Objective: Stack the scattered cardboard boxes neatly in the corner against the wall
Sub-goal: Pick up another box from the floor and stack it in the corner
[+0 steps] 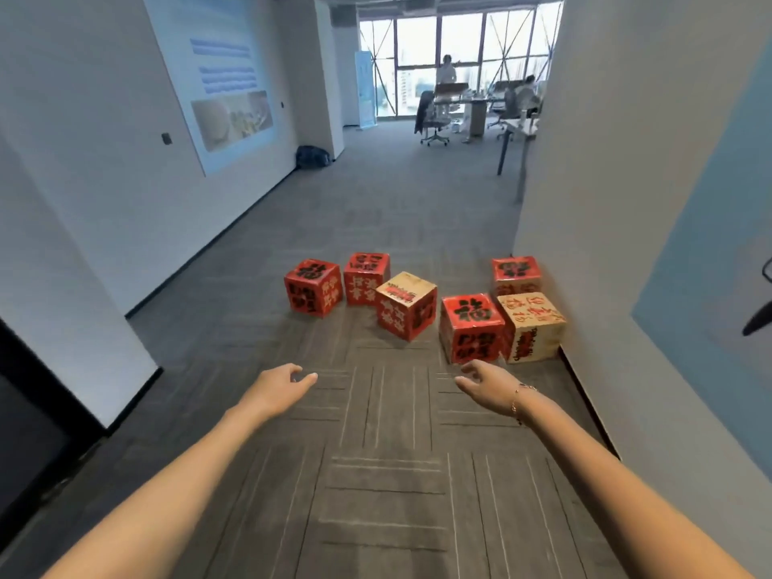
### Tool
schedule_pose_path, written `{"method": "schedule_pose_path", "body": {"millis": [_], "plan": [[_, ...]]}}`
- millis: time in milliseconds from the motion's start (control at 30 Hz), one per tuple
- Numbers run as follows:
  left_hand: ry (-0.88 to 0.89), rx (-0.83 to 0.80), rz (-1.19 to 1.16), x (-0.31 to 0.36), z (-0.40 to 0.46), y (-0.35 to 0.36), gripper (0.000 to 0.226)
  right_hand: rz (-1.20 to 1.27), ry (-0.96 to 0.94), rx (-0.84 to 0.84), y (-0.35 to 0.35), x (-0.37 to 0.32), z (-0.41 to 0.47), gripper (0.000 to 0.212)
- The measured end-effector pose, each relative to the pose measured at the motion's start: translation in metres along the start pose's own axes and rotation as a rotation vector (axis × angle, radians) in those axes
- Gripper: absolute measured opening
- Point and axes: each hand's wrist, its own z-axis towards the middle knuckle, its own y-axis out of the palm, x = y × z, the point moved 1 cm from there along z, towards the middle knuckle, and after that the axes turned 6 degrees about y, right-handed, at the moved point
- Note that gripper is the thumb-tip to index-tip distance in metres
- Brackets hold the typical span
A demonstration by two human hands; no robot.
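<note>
- I am holding the left hand (279, 386) out with its fingers (307, 377) loosely curled and gripping nothing; the right hand (484, 381) is reaching the same way, fingers relaxed and apart, a thin bracelet (520, 401) at the wrist.
- Taking the red box with the big black character (472, 328) as my landmark: the right hand is hovering just short of its near face, not touching, and the left is well apart from it to the left.
- I am judging this box the one to lift first; both palms should be going onto opposite side faces, squarely, so it is not tilting as it rises.
- Touching the landmark on its right is a tan box with red script (532, 325), sitting against the right wall (593, 202); behind that, another red-topped box (516, 273) is also by the wall.
- To the landmark's left a tan-topped box (406, 305) is sitting skewed, and further left two red boxes (313, 292) (366, 277) are standing side by side.
- All are resting on grey patterned carpet (388, 474), which should be giving steady footing for a stack.
- Beyond the landmark the corridor is opening to desks, chairs and windows; a large poster (225, 89) is hanging on the left wall.
</note>
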Motion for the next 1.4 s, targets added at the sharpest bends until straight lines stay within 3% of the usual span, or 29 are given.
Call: {"method": "schedule_pose_path", "body": {"millis": [233, 567, 867, 1133, 1400], "plan": [[0.107, -0.119, 0.001, 0.072, 0.125, 0.040, 0.061, 0.035, 0.147, 0.056, -0.053, 0.062, 0.087, 0.051], [0.103, -0.138, -0.069, 0.195, 0.312, 0.087, 0.059, 0.003, 0.232, 0.030, -0.161, 0.137, 0.250, 0.049], [0.118, -0.151, -0.098, 0.280, 0.451, 0.110, 0.056, 0.028, 0.243, 0.022, -0.240, 0.173, 0.383, 0.042], [0.134, -0.194, -0.123, 0.328, 0.595, 0.134, 0.044, 0.062, 0.288, 0.022, -0.279, 0.195, 0.512, 0.050], [0.106, -0.224, -0.098, 0.378, 0.745, 0.138, 0.050, 0.085, 0.392, 0.051, -0.346, 0.213, 0.638, 0.050]]}}
